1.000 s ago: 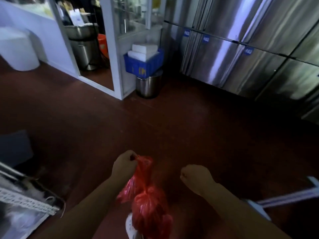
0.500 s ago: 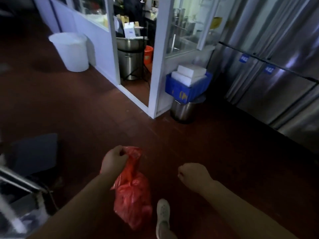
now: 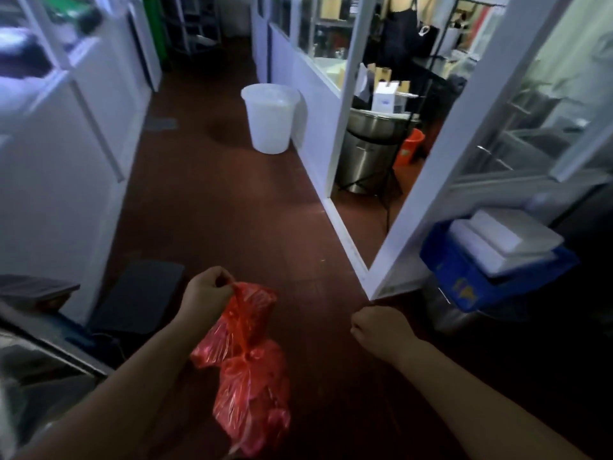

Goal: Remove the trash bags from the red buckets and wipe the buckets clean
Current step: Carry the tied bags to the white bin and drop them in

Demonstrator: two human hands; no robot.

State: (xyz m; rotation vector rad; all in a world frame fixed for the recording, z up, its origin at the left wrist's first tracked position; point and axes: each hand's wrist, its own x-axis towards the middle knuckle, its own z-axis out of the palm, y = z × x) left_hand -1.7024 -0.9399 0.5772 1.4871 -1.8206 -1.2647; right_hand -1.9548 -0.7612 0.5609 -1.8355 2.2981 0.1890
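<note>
Left hand grips hanging red trash bag; right hand fisted

Red glossy trash bag, white bucket, blue crate with yellow print, orange bucket, dark reddish-brown floor.

one red trash bag, one white bucket, two hands

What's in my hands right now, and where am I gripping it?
The left hand grips a red trash bag by its gathered top, and the bag hangs below. The right hand is a fist holding nothing.
</note>
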